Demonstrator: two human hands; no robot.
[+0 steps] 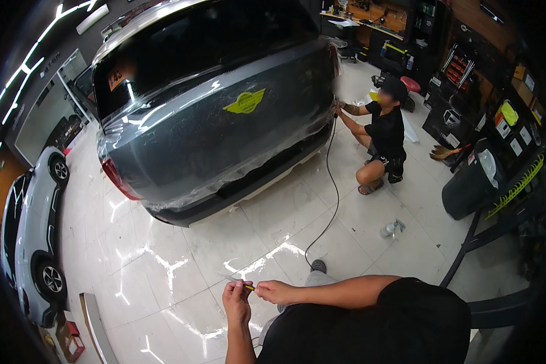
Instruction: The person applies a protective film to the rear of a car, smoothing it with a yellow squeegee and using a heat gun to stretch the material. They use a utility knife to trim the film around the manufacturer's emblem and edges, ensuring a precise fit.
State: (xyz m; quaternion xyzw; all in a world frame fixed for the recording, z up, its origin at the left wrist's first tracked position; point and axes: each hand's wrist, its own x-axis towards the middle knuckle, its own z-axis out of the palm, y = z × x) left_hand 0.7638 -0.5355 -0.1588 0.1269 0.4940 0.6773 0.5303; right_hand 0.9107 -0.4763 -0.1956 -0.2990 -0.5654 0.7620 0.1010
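In front of my body, my left hand [236,303] and my right hand [276,292] meet, both with fingers closed. Between them is a slim yellow-and-black tool [249,287], with my right fingers around its near end and my left fingers pinching its other end. It looks like a small cutter, but my fingers cover much of it. A thin pale piece [229,276] sticks out beyond my left fingertips, too blurred to name. Farther ahead stands a dark grey car [182,139], its rear covered in clear film [224,176] with a loose, wrinkled lower edge.
A co-worker [385,130] squats at the car's right rear corner, hands on it. From there a dark cable [335,200] runs over the floor towards my foot. A spray bottle [392,229] and a black bin [472,185] stand right; a white car [39,236] is parked left.
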